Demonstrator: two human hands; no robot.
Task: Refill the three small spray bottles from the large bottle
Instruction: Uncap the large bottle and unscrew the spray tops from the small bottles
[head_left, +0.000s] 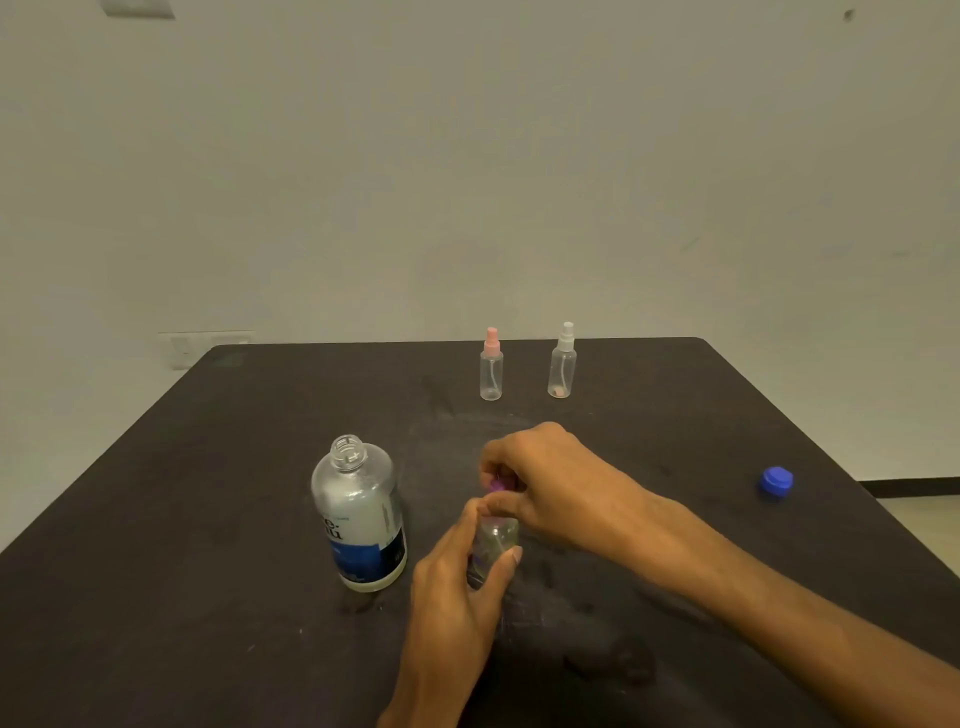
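The large clear bottle (359, 519) with a blue label stands uncapped at centre left of the dark table (208, 519). Just right of it, my left hand (457, 587) wraps around the body of a small clear spray bottle (496, 540). My right hand (545, 483) pinches its purple spray top (497, 486), which is mostly hidden by my fingers. Two more small spray bottles stand upright farther back: one with a pink top (491, 366) and one with a white top (562, 364). Both look nearly empty.
A blue cap (776, 482) lies near the table's right edge. The table's far edge meets a plain light wall. Pale smears mark the tabletop around the bottles.
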